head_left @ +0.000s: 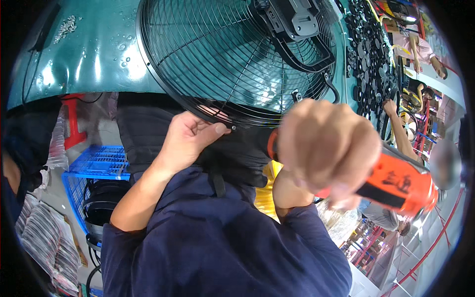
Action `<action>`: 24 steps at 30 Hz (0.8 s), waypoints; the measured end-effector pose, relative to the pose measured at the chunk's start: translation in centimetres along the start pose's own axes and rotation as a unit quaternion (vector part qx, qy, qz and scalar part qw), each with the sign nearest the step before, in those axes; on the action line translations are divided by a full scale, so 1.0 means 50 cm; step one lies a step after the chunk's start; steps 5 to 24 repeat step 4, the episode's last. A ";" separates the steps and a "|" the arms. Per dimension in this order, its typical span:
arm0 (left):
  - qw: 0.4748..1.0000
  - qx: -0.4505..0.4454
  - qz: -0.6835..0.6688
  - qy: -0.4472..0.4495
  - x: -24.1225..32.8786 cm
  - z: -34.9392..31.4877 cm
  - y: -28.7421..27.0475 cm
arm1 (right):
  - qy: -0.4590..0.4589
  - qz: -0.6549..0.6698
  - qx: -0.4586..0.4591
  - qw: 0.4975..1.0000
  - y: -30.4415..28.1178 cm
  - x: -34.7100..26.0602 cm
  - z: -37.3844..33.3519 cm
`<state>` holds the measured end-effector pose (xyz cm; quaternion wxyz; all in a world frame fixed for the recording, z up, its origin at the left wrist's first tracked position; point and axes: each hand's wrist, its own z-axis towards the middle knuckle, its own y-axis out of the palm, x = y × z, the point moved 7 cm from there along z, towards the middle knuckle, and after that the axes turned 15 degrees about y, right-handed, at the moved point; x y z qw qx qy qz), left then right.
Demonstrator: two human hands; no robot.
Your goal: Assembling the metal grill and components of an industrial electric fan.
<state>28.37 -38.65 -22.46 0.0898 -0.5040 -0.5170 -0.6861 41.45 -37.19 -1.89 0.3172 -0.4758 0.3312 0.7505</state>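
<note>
A round black wire fan guard (213,54) lies on the green table cover (106,54), its rim reaching past the near edge. On it sits a black motor housing (294,20) with a curved black handle (311,64). My left hand (190,136) is closed on the near rim, thumb towards me and fingers partly hidden beneath. A small shiny screw (233,127) shows at the rim beside my thumb tip. My right hand (329,148), blurred, is wrapped round an orange-and-black power screwdriver (401,185). The tool's front end points towards the rim; its tip cannot be made out.
Loose screws (65,28) lie in a heap at the far left. Many black round parts (363,59) cover the table's right side. Below the table at left stands a blue plastic basket (74,188) holding black rings. Another person's arm (400,131) reaches in at right.
</note>
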 end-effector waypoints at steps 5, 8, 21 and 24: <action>0.997 0.037 -0.055 -0.035 0.022 0.010 -0.074 | -0.088 0.120 -0.007 0.989 -0.034 -0.057 -0.101; 0.997 0.037 -0.055 -0.035 0.022 0.010 -0.074 | -0.088 0.120 -0.007 0.989 -0.034 -0.057 -0.101; 0.997 0.037 -0.055 -0.035 0.022 0.010 -0.074 | -0.088 0.120 -0.007 0.989 -0.034 -0.057 -0.101; 0.997 0.037 -0.055 -0.035 0.022 0.010 -0.074 | -0.088 0.120 -0.007 0.989 -0.034 -0.057 -0.101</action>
